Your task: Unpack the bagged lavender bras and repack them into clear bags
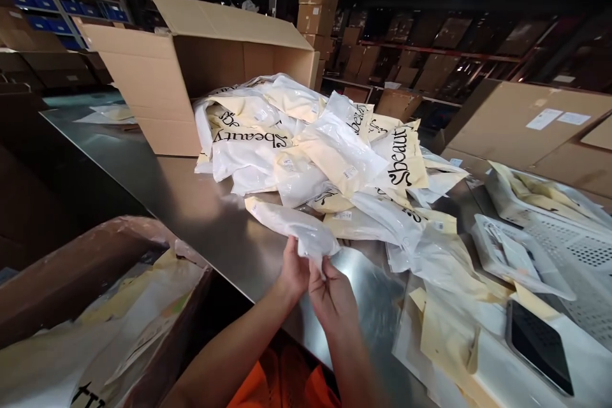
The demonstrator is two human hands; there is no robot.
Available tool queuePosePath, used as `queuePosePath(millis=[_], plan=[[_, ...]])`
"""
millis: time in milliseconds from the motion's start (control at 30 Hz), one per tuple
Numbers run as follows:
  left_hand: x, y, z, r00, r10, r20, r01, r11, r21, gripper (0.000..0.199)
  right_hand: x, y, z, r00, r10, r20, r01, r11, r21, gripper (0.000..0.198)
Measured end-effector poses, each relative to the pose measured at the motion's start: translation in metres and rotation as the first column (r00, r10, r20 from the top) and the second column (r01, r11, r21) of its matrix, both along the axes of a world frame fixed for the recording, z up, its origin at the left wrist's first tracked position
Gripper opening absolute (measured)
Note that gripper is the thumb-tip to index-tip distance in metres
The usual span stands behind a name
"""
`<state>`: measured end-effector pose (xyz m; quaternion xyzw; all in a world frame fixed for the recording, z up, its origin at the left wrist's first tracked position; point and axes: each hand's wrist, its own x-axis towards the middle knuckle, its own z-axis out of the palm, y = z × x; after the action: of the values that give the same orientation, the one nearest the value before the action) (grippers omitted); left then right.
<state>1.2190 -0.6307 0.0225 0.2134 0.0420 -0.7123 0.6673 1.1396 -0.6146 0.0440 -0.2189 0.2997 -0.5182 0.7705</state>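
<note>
A white and cream plastic bag (291, 223) is held over the near side of the metal table, its far end tilted up to the left. My left hand (293, 268) grips its lower edge, fingers partly hidden behind the plastic. Close beside it, my right hand (332, 293) pinches the bag's near corner between thumb and fingers. Just beyond lies a heap of similar packed bags (329, 146), several printed with "beauty" in black. The heap spills from an open cardboard box (176, 89) lying on its side.
At lower left stands a plastic-lined bin (109, 248) with more bags inside. A phone (540, 344) rests on flat bags at right, near white plastic baskets (568, 242). Large cartons (526, 127) stand behind them. The metal table (191, 217) has an edge running along its left side.
</note>
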Motion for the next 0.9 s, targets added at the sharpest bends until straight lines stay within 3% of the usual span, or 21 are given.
queuePosePath(millis=[200,267,333,467,633,767,833,900], plan=[[0.043,-0.003,0.010,0.947,0.256,0.193,-0.295,0.932,0.211,0.004,-0.022,0.000,-0.021,0.931,-0.288,-0.227,0.276,0.958,-0.083,0.031],[0.065,0.006,0.011,0.892,0.357,0.278,-0.417,0.886,0.202,0.016,-0.042,0.000,-0.031,0.863,-0.395,-0.316,0.374,0.919,-0.126,0.035],[0.085,0.018,0.007,0.834,0.349,0.426,-0.454,0.874,0.173,0.022,-0.061,0.001,-0.043,0.788,-0.429,-0.442,0.385,0.903,-0.190,0.038],[0.101,0.048,-0.014,0.785,0.077,0.614,-0.320,0.900,0.295,0.007,-0.085,0.009,-0.057,0.679,-0.301,-0.669,0.237,0.953,-0.187,0.044],[0.083,0.084,-0.028,0.844,-0.095,0.527,-0.145,0.907,0.396,0.013,-0.096,0.016,-0.051,0.756,-0.146,-0.638,0.220,0.975,0.038,0.063],[0.058,0.092,-0.025,0.892,-0.217,0.396,0.011,0.887,0.461,0.023,-0.102,0.020,-0.052,0.809,-0.125,-0.574,0.226,0.968,0.108,0.073],[0.049,0.090,-0.021,0.892,-0.227,0.392,0.019,0.884,0.468,0.024,-0.105,0.025,-0.054,0.796,-0.151,-0.587,0.249,0.964,0.090,0.075],[0.045,0.088,-0.017,0.881,-0.222,0.417,0.005,0.887,0.462,0.028,-0.106,0.032,-0.053,0.699,-0.255,-0.669,0.304,0.952,-0.045,0.077]])
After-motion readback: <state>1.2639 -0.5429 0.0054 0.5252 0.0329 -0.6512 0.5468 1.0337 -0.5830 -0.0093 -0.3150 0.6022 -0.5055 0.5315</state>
